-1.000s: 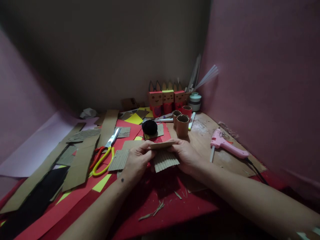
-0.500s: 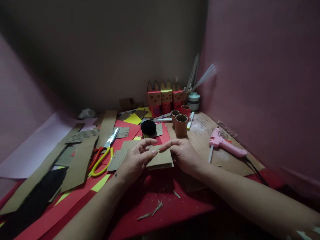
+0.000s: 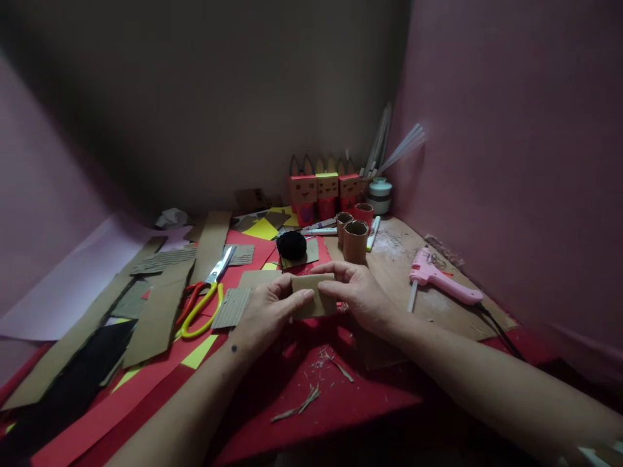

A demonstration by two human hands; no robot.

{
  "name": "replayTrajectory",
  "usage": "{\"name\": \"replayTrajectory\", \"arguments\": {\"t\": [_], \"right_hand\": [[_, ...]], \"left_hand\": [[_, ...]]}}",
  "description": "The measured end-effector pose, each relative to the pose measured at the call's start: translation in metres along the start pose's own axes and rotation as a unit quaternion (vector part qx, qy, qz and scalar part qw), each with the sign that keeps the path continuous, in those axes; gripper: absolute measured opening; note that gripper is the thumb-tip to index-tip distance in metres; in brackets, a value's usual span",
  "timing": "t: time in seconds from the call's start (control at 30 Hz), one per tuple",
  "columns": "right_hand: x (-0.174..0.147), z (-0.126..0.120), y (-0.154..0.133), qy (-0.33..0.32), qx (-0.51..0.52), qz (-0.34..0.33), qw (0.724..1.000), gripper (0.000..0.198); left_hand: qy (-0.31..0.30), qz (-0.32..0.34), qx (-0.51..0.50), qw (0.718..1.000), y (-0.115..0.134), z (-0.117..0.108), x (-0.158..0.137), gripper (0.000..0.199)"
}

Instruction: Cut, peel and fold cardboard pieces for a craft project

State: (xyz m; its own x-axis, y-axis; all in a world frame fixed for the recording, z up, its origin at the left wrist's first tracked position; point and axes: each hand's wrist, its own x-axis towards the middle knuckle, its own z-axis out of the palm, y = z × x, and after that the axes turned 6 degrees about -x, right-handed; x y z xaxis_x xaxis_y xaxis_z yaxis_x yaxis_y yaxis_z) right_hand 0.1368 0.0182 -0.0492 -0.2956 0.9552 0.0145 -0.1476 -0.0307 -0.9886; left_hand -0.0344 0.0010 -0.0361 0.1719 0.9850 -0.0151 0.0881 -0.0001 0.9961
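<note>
While pinched between both hands, kept off the red sheet (image 3: 341,402) at the middle of the view, just at 6 o'clock of the pompom: one small card (image 3: 314,295). Left hand (image 3: 270,311) grasping its left end, thumb on top and fingers under; right hand (image 3: 357,295) grasping the right end the same way, so that the piece stays level and square to the eye, both edges under control. Lifted clear of the clutter, probably to be handled without snagging on scraps.

Outward from there, at 12 o'clock: one black pompom (image 3: 291,245) resting on a card scrap. At 1 o'clock, three tubes (image 3: 355,240) standing upright close together, open ends up, within easy reach. Further at 12 to 1 o'clock, against the wall, three box figures (image 3: 327,191) in a row, out of the working area, and one jar (image 3: 379,194) beside them. Two or three pens (image 3: 318,230) lying near the tubes; exact count hard to tell.

At 3 o'clock, one pink glue gun (image 3: 440,282) laid on its side on the bare desk (image 3: 403,250), cord trailing toward 4 o'clock, nozzle away from paper. At 9 o'clock, one pair of scissors (image 3: 204,298), closed, among several card strips (image 3: 160,305). At 6 o'clock, loose trimmings (image 3: 304,405) on the red sheet.
</note>
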Motion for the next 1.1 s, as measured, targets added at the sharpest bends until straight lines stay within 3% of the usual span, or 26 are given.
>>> {"name": "replayTrajectory", "arguments": {"t": [0.13,0.33,0.47,0.57,0.73,0.9,1.1], "right_hand": [[-0.001,-0.002,-0.002,-0.008,-0.047,-0.021,0.999,0.016],[-0.003,0.003,0.002,0.001,-0.049,-0.038,0.998,0.015],[-0.004,0.007,0.007,0.01,-0.012,-0.027,1.0,0.017],[-0.003,0.008,0.008,0.027,0.003,-0.021,0.999,0.019],[0.001,0.007,0.007,0.043,0.026,-0.008,0.999,0.021],[0.004,0.005,0.009,0.027,0.066,0.05,0.996,0.02],[0.004,0.002,0.008,-0.007,0.086,0.068,0.994,0.02]], "left_hand": [[0.014,0.032,0.042,0.999,0.0,0.001,-0.002,0.027],[0.093,0.08,0.066,0.99,0.004,0.003,-0.005,0.024],[0.113,0.101,0.08,0.985,0.004,0.005,-0.005,0.027],[0.083,0.067,0.06,0.992,0.005,0.005,-0.004,0.027],[0.004,-0.006,-0.063,0.998,0.005,0.004,-0.001,0.022],[0.003,-0.035,-0.091,0.995,0.003,0.006,-0.003,0.021],[0.002,-0.01,-0.052,0.999,0.001,0.003,-0.002,0.023]]}}
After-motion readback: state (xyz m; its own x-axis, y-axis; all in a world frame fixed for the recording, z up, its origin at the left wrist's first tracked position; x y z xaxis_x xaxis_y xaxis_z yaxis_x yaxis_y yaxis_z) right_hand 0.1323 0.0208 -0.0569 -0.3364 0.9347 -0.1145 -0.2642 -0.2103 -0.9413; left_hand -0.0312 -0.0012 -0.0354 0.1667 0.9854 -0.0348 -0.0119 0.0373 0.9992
